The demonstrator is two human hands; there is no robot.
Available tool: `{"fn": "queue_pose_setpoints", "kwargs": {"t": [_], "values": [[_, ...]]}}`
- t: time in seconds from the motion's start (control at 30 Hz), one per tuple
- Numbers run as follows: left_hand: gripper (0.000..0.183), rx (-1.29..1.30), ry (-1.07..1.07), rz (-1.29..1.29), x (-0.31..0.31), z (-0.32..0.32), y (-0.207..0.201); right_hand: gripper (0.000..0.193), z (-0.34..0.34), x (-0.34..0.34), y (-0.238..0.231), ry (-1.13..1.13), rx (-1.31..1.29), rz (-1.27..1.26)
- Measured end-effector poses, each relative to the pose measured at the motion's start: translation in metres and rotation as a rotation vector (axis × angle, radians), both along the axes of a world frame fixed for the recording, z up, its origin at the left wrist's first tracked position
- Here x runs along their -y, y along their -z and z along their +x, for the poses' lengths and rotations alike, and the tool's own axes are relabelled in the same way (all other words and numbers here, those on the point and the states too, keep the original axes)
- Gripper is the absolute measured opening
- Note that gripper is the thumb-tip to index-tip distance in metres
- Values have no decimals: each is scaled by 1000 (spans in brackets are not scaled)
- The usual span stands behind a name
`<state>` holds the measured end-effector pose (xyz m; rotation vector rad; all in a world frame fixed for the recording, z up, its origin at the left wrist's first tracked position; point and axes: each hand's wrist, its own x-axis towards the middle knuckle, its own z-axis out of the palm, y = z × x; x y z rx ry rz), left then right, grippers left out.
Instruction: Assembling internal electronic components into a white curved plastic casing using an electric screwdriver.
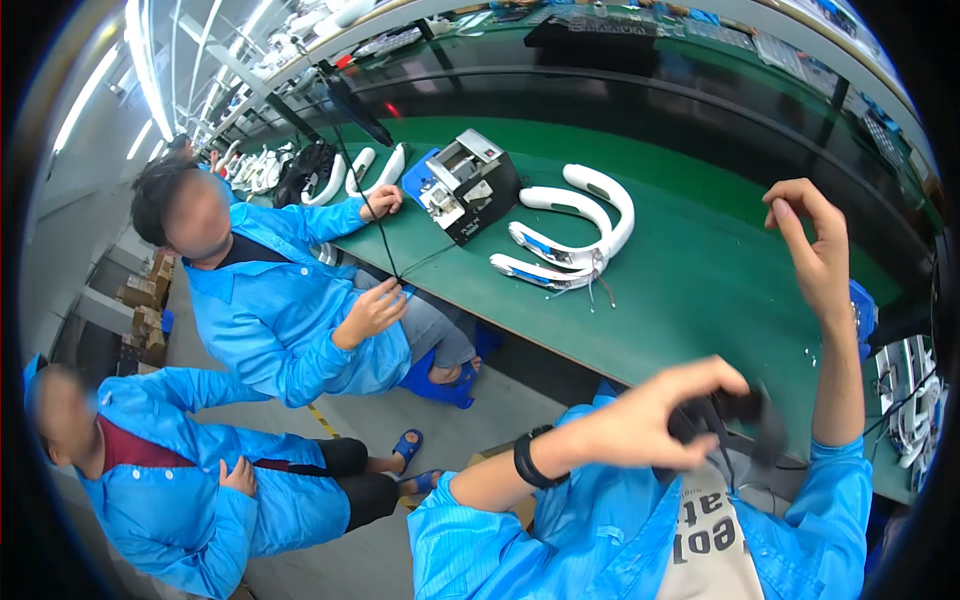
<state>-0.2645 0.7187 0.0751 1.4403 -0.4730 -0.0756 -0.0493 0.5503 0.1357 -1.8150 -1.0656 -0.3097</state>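
Note:
My left hand (655, 415), with a black band on its wrist, is curled around a black, blurred object (765, 430) in front of my chest. Its kind cannot be made out. Over the right part of the bench my right hand (815, 235) is raised, thumb and fingertips drawn together; whatever they may hold is too small to see. Two white U-shaped neckband housings (625, 215) lie on the green bench mat (700, 290), farther left. Thin wires (600, 285) stick out at their near side, and open ends show blue parts inside.
A metal-and-black bench machine (470, 185) stands left of the housings. Beside it, a person in blue (270, 290) handles a black cable (385, 240); another person (220, 475) is nearer, at left. More white housings (905, 390) and a blue bin (862, 315) are at right.

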Motion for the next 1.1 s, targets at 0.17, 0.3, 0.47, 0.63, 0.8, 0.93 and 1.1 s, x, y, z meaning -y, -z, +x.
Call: {"fn": "queue_pose_setpoints", "kwargs": {"t": [0.17,0.3,0.47,0.63,0.8,0.93,1.1], "values": [[58,-342,-201,-175,-15,8,29,22,-36,17,31,-319,-662,0],[62,-389,-214,-152,-16,12,32,54,-61,28,65,-474,-888,95],[71,-427,-170,-182,-6,29,38,99,-119,38,100,-493,-1028,194],[75,-384,-356,-189,-7,40,25,89,-111,58,99,-189,-1254,328],[53,-292,-509,-282,-38,39,38,77,-89,106,90,37,-1104,346],[53,-282,-598,-205,-15,72,45,68,-51,124,136,324,-1004,191],[92,-40,-704,634,2,109,118,60,-61,127,123,652,-38,-483]]}}
